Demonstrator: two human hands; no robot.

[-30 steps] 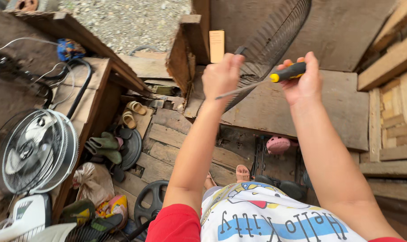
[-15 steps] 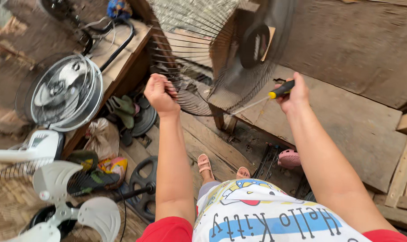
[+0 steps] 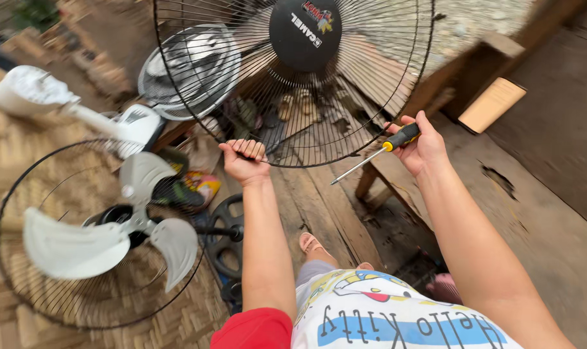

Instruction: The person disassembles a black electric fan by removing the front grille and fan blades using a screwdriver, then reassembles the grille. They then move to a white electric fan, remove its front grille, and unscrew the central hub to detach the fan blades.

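Clearly the left hand (image 3: 244,159) is doing the carrying: its fingers are curled tight round the bottom rim of the black wire fan guard (image 3: 293,81), which is lifted up in front of the person, well clear of the wooden bench (image 3: 532,220) and tilted so its round black centre cap faces the camera. The right hand (image 3: 421,147) steadies the guard's rim on the other side while staying wrapped round a yellow-and-black screwdriver (image 3: 384,150), the shaft pointing down and to the left, seemingly so the tool need not be put down. The guard itself is a domed cage of thin radial wires bound by a rim hoop, unbent as far as I can see. Below on the left, on the woven floor mat (image 3: 22,155), lies a fan (image 3: 93,232) with pale blades bare in its rear cage.
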